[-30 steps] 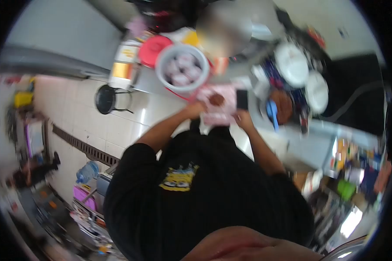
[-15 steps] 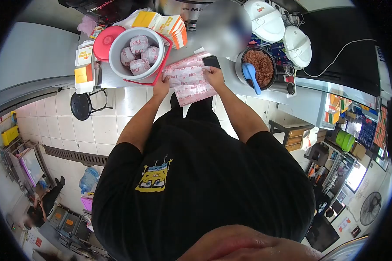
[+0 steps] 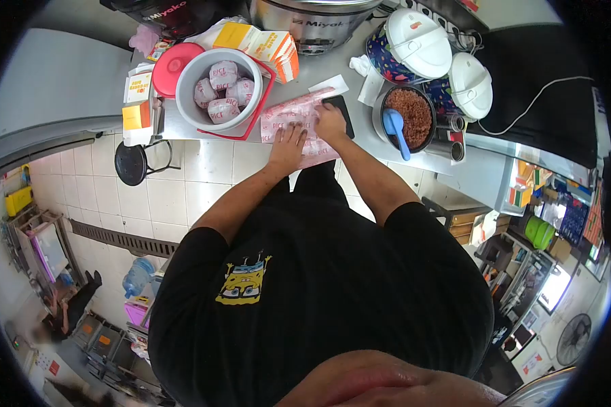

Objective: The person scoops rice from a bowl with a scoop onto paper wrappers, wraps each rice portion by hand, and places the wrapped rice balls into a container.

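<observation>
My left hand (image 3: pixel 288 146) lies on the pink printed paper (image 3: pixel 278 127), its fingers spread over the lower part. At the paper's right side, the bent fingers of my right hand (image 3: pixel 330 123) are closed on it. The paper hangs slightly over the front edge of the metal table (image 3: pixel 250 136). A black flat object (image 3: pixel 346 121) is partly under the right hand. Left of the paper stands a white tub (image 3: pixel 183 91) holding several wrapped bundles (image 3: pixel 223 75). To the right is a pot of reddish-brown rice (image 3: pixel 410 108) with a blue spoon (image 3: pixel 396 130).
A red lid (image 3: pixel 174 70) and orange-and-white cartons (image 3: pixel 248 42) surround the tub. Behind stands a large Miyako cooker (image 3: pixel 312 26). White-lidded containers (image 3: pixel 422 44) are at the back right, metal cups (image 3: pixel 448 150) beside the pot. A stool (image 3: pixel 130 163) stands left; a person (image 3: pixel 71 308) is far off.
The brown mound seen on the paper is now out of sight. My left hand has moved from the paper's left edge onto its surface, and the paper lies closer against the table.
</observation>
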`<control>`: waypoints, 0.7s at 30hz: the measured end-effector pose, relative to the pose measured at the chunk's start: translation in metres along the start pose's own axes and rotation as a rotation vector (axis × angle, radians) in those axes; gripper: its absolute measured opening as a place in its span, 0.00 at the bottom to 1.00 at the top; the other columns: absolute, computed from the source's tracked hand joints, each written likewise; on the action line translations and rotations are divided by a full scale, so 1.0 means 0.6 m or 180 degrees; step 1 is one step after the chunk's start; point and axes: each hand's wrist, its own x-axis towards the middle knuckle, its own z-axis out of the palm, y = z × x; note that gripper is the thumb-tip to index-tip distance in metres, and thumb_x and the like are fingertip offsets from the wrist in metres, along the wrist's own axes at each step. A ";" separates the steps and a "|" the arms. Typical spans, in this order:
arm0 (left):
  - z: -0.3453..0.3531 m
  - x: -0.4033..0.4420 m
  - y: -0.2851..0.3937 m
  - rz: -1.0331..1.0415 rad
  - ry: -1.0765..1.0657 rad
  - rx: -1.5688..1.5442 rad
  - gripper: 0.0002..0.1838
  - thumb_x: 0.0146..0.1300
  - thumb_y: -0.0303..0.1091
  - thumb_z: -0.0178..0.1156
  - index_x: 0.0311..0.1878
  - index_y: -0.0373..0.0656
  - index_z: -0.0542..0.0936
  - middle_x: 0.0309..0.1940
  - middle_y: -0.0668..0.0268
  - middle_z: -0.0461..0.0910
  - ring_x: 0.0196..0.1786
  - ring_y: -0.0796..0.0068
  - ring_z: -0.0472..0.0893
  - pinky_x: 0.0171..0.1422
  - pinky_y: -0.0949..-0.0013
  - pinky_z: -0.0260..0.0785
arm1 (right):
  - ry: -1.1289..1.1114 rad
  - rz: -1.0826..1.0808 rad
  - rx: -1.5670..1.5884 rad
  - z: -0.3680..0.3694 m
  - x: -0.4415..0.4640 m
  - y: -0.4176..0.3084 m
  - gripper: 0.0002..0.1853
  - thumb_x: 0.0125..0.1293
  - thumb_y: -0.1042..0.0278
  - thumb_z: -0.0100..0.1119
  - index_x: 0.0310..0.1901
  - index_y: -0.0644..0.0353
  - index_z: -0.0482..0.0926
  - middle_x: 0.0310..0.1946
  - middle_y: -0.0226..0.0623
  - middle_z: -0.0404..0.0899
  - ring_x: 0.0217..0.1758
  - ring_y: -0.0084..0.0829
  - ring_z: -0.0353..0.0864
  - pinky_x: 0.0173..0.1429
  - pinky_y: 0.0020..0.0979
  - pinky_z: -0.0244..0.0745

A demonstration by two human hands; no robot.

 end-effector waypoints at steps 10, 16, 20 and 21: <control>0.025 0.016 -0.013 -0.0065 -0.0004 0.0357 0.36 0.58 0.40 0.65 0.71 0.42 0.71 0.72 0.54 0.64 0.76 0.52 0.61 0.73 0.36 0.56 | -0.1254 -0.0886 -0.1171 -0.039 0.113 -0.084 0.34 0.58 0.61 0.71 0.68 0.47 0.73 0.69 0.39 0.71 0.72 0.42 0.70 0.70 0.50 0.71; 0.018 0.033 -0.023 -0.0058 -0.0130 0.0462 0.26 0.67 0.35 0.54 0.69 0.44 0.73 0.72 0.55 0.66 0.75 0.55 0.65 0.71 0.37 0.58 | -0.1283 -0.1196 -0.0257 -0.010 0.154 -0.031 0.27 0.55 0.68 0.73 0.59 0.55 0.80 0.46 0.46 0.86 0.51 0.47 0.85 0.58 0.42 0.80; 0.031 0.041 -0.030 -0.0047 -0.0006 0.0520 0.25 0.68 0.34 0.53 0.68 0.45 0.74 0.71 0.56 0.68 0.73 0.57 0.68 0.70 0.39 0.59 | -0.1379 -0.1067 0.0450 -0.034 0.148 -0.025 0.24 0.55 0.71 0.72 0.56 0.56 0.81 0.41 0.46 0.87 0.46 0.46 0.86 0.55 0.43 0.80; 0.032 0.044 -0.033 -0.0040 -0.0012 0.0539 0.24 0.68 0.35 0.53 0.67 0.45 0.75 0.70 0.56 0.70 0.72 0.57 0.69 0.70 0.40 0.60 | -0.1512 -0.0979 0.0740 -0.039 0.147 -0.024 0.22 0.56 0.71 0.71 0.54 0.56 0.82 0.41 0.46 0.87 0.46 0.46 0.86 0.54 0.42 0.80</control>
